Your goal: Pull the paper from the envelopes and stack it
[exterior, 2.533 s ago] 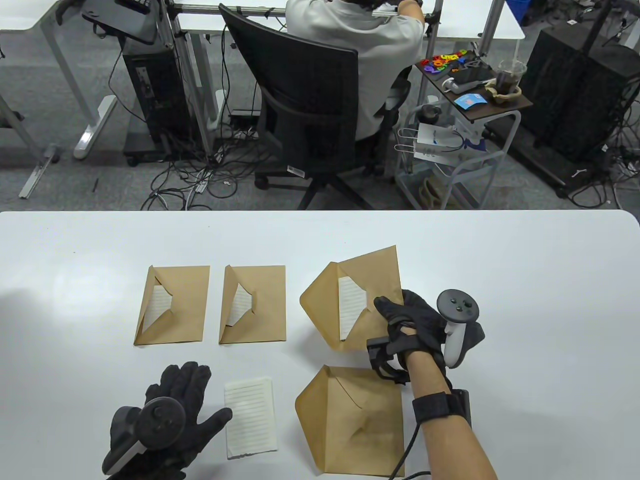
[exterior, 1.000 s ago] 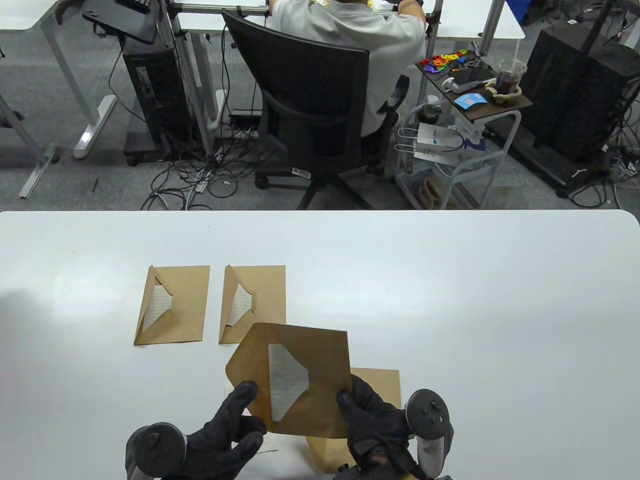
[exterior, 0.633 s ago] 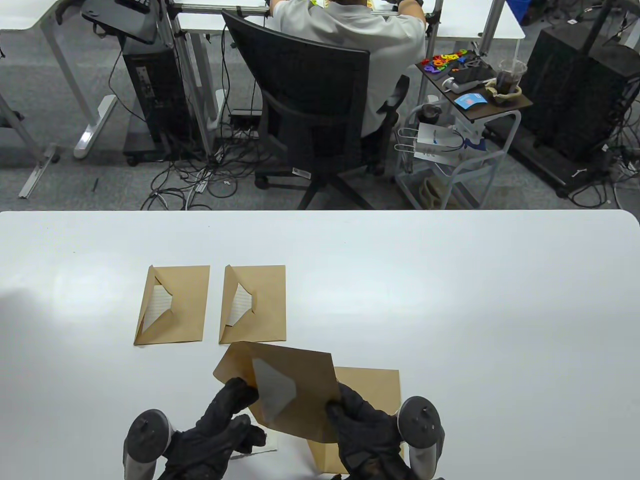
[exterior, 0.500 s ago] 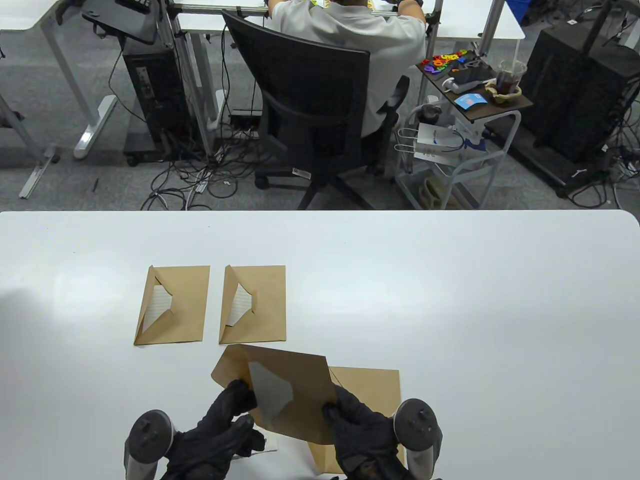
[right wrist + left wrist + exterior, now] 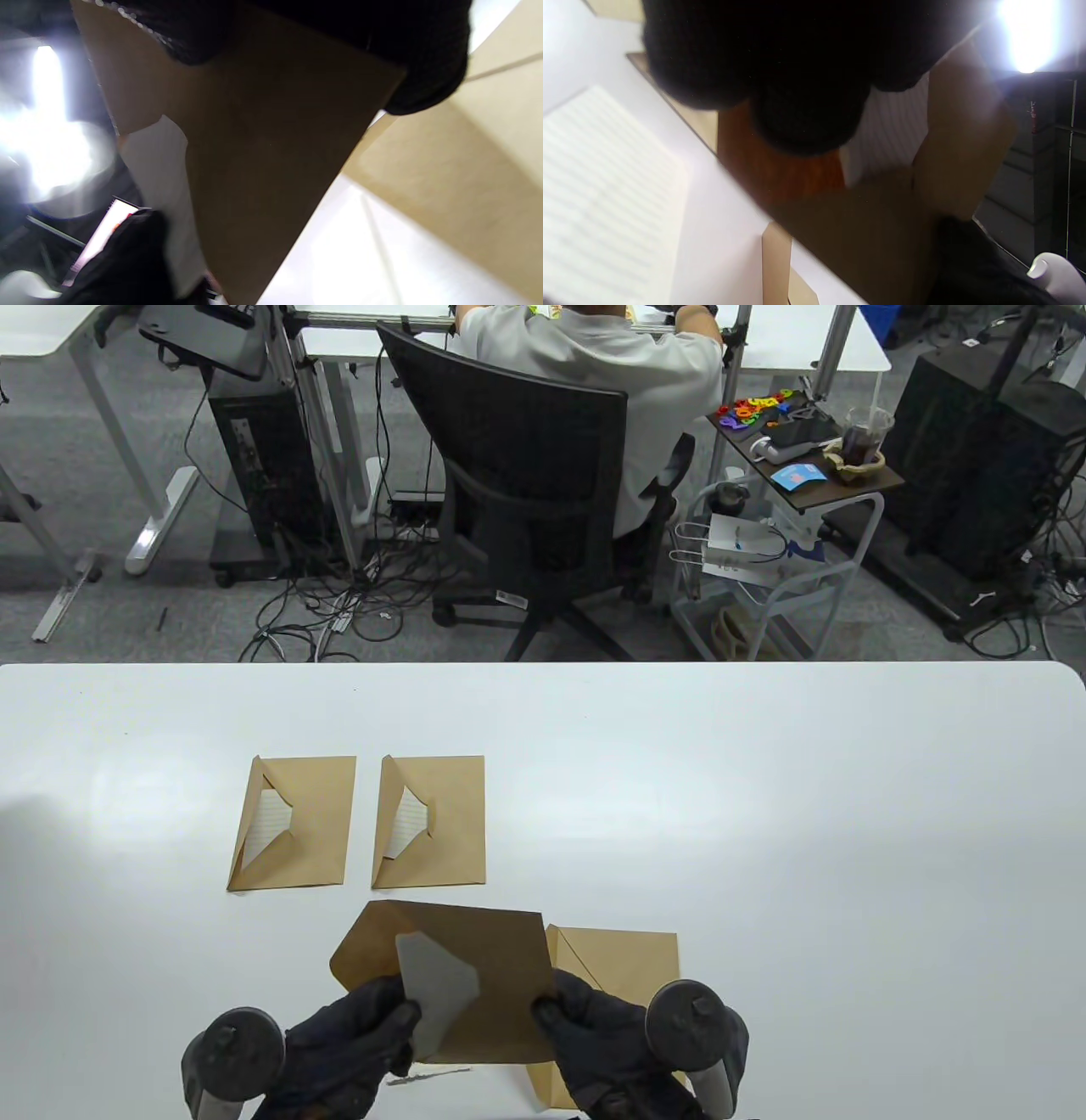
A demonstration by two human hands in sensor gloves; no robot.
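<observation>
I hold a brown envelope (image 5: pixel 496 976) above the table's front edge. My right hand (image 5: pixel 550 1008) grips its lower right edge. My left hand (image 5: pixel 397 1016) pinches the white paper (image 5: pixel 437 997) that sticks out of the open flap to the left. In the left wrist view my fingers (image 5: pixel 806 106) sit over the paper (image 5: pixel 891 127) and envelope (image 5: pixel 882 224). The right wrist view shows the envelope (image 5: pixel 263 148) with the paper (image 5: pixel 157 169) past its edge. A lined sheet (image 5: pixel 606 190) lies on the table under my hands, only a sliver (image 5: pixel 428 1073) showing from above.
An empty envelope (image 5: pixel 628 963) lies flat to the right under the held one, also in the right wrist view (image 5: pixel 466 169). Two envelopes with paper showing lie further back, one at the left (image 5: pixel 293 823) and one beside it (image 5: pixel 430 821). The white table (image 5: pixel 806 814) ends near a seated person's chair (image 5: pixel 526 466).
My right hand carried the envelope from the table's middle to the front. My left hand took hold of the paper. The paper has slid further out to the left.
</observation>
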